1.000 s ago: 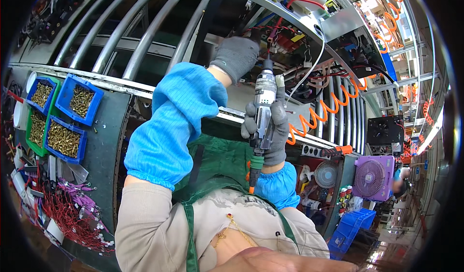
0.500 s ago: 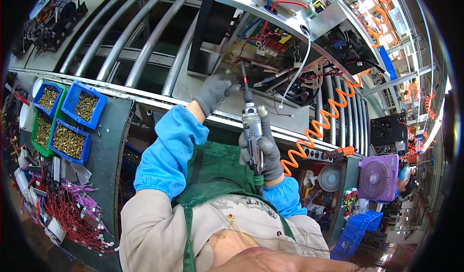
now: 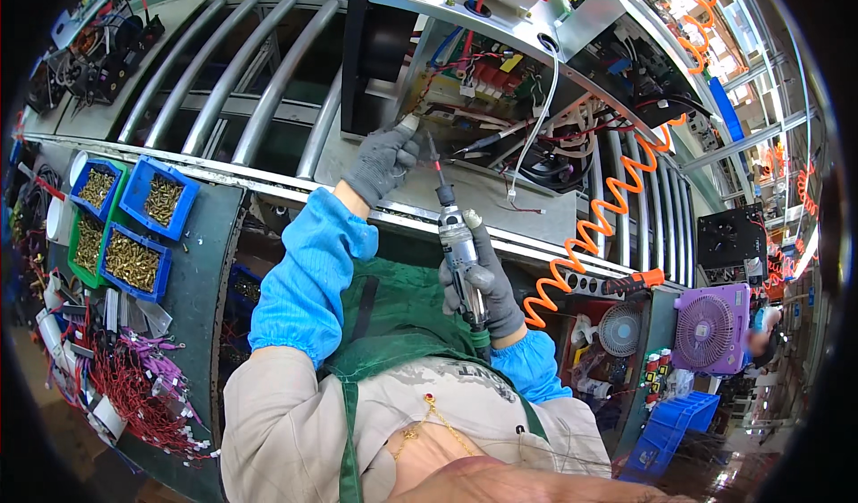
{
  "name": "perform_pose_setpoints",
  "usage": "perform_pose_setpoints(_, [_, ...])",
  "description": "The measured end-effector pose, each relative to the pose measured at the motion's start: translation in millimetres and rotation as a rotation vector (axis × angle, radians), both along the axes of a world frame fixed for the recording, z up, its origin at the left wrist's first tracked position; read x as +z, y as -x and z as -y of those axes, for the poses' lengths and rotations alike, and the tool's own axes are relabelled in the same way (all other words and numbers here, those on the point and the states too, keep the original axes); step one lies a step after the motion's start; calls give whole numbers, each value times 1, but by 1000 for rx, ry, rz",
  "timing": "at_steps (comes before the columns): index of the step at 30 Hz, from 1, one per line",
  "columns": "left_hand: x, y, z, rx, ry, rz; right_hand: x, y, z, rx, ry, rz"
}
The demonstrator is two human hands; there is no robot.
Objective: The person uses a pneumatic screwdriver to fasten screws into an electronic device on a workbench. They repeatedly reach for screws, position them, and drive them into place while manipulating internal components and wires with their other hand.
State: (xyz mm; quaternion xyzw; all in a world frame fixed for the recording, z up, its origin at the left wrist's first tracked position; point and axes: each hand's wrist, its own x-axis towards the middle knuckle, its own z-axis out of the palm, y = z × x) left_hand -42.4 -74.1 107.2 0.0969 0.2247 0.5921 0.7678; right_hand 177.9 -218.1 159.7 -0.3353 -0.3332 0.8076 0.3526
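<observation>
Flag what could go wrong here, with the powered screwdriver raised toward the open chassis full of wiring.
1. The slim silver electric screwdriver, gripped in the grey-gloved right hand, has its bit tip beside the grey-gloved left hand; a slip could jab those fingers.
2. Loose red and white wires crowd the open metal chassis; the bit might snag or nick one.
3. The coiled orange cord could tug the tool off line.
</observation>
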Motion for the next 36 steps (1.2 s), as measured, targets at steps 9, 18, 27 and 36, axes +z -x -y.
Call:
perform_pose_setpoints(9, [15,-12,-1,24,49,-436,2,-6,-4,37,-37,68])
perform_pose_setpoints(18, [29,4,-5,-2,-357,-982,7,-11,-4,76,-30,95])
perform_pose_setpoints(27, [55,-1,-4,311,-452,-1114,-5,-1,-2,-32,-105,-292])
perform_pose_setpoints(36, [111,-18,9,121,-356,-1005,21,23,-24,-129,-216,-48])
